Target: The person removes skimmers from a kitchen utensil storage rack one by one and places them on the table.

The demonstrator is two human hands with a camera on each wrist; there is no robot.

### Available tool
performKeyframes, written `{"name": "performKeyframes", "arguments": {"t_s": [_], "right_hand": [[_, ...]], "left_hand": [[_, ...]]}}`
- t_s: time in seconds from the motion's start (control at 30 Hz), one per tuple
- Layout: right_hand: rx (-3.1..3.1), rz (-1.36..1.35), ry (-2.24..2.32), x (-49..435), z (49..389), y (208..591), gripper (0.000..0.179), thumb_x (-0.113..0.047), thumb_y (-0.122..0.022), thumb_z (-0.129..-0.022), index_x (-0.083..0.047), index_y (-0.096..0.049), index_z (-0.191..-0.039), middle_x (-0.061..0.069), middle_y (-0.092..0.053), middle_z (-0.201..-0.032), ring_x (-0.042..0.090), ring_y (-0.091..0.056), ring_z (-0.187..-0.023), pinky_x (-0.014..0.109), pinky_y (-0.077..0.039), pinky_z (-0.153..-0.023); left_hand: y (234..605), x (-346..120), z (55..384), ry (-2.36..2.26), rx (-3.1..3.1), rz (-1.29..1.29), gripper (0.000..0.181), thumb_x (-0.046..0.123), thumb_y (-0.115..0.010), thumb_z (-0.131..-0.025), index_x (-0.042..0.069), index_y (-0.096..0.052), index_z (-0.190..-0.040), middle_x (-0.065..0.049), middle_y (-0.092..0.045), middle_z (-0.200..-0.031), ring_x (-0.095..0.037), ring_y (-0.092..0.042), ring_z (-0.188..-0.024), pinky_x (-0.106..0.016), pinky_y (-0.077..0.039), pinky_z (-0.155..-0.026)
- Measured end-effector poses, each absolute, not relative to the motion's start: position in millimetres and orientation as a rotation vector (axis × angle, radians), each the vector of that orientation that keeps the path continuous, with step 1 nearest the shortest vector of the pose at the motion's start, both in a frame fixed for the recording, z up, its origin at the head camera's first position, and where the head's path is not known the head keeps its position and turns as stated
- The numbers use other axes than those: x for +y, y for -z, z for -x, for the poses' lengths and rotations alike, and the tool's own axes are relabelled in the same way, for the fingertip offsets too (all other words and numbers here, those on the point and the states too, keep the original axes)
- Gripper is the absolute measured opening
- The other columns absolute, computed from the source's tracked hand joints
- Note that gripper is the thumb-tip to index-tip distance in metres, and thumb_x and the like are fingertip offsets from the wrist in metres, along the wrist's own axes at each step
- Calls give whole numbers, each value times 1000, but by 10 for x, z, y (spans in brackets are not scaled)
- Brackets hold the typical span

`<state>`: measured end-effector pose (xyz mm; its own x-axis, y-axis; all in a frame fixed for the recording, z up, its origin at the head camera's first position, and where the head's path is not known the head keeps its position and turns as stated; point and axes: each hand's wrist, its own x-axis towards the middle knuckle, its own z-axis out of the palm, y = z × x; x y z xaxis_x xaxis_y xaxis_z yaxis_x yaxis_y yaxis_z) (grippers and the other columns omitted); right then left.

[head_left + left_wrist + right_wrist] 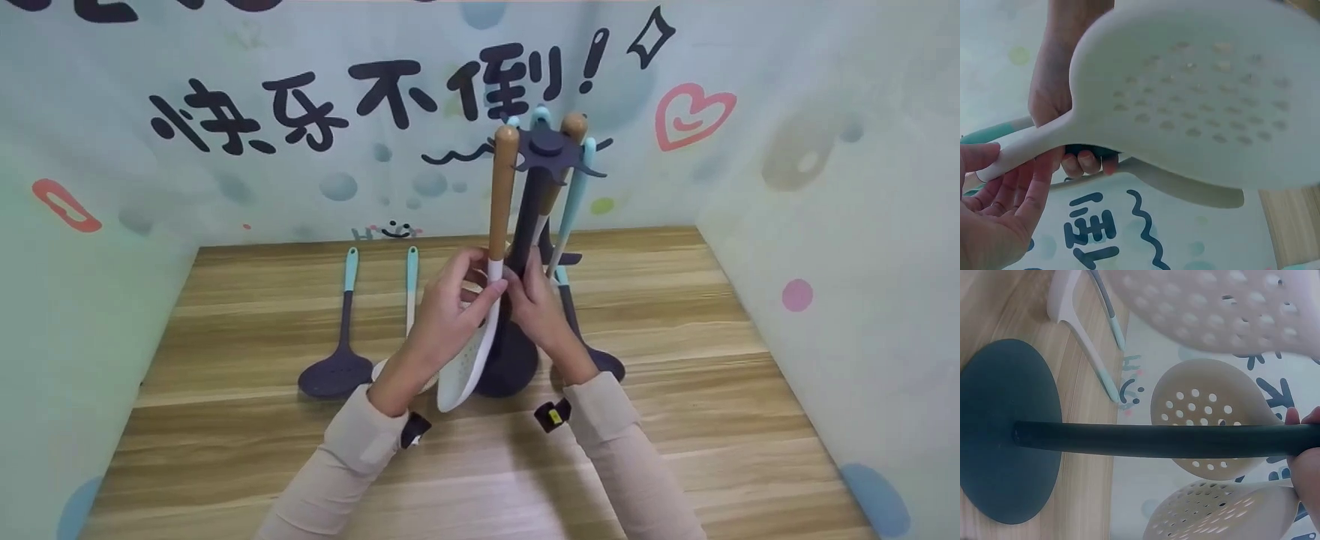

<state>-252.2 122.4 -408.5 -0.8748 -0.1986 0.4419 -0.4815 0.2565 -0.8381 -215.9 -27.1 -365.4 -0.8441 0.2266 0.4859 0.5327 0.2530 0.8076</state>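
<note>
My left hand [454,304] pinches a skimmer [501,195] low on its handle, thumb on one side and fingers on the other. The skimmer has a wooden grip and a white perforated head, which fills much of the left wrist view. Beside it, my right hand [541,304] grips the dark pole of a utensil stand [1174,440]. Hooks fan out at the stand's top, and its round base [1010,439] is dark. Other utensils with wooden and teal handles [576,199] hang there; two perforated light heads [1207,396] show behind the pole. Whether the skimmer's end is hooked is unclear.
A dark turner with a teal handle [335,371] lies on the wooden table [225,450] at the left. Near it is a light utensil with a teal handle [412,277], partly hidden by my left arm. A dark teal-handled utensil [604,365] is behind my right wrist.
</note>
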Motion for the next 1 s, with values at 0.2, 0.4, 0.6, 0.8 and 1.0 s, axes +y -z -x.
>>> {"name": "performKeyframes", "arguments": {"t_s": [0.2, 0.4, 0.6, 0.8, 1.0], "right_hand": [[-2248, -646, -1759, 1203, 2510, 4080, 24, -4, -41, -98, 1, -34, -120, 19, -51, -91, 31, -55, -82, 32, -47, -74], [-2274, -649, -1790, 1178, 2419, 3945, 23, -1, -38, -98, 3, -32, -119, 27, -50, -91, 42, -54, -85, 27, -47, -74], [-2252, -684, -1783, 1178, 2410, 3924, 23, 0, -39, -97, 9, -32, -117, 29, -49, -90, 42, -53, -84, 33, -48, -75], [-2200, -716, -1750, 1208, 2518, 4083, 18, -2, -41, -97, 6, -34, -112, 22, -51, -85, 35, -52, -79, 27, -46, -71], [-2183, -741, -1744, 1214, 2536, 4096, 20, -6, -42, -98, 5, -35, -112, 20, -51, -84, 34, -53, -79, 25, -46, -71]], "left_hand": [[3633, -380, 2156, 1741, -2183, 616, 28, 13, -59, -91, -1, -51, -114, -15, -58, -104, -21, -59, -90, -34, -54, -71], [3618, -475, 2155, 1788, -2129, 595, 29, 10, -59, -91, -1, -49, -116, -14, -58, -104, -21, -59, -92, -32, -53, -74], [3659, -604, 2163, 1702, -2147, 542, 30, 12, -62, -89, 1, -51, -115, -13, -59, -101, -19, -58, -89, -30, -52, -74], [3668, -819, 2189, 1632, -2120, 470, 26, 7, -64, -86, -1, -50, -106, -14, -59, -97, -17, -58, -85, -28, -52, -74], [3592, -1139, 2194, 1599, -2103, 359, 24, 5, -63, -86, -3, -47, -100, -11, -57, -93, -14, -56, -84, -29, -52, -77]]}}
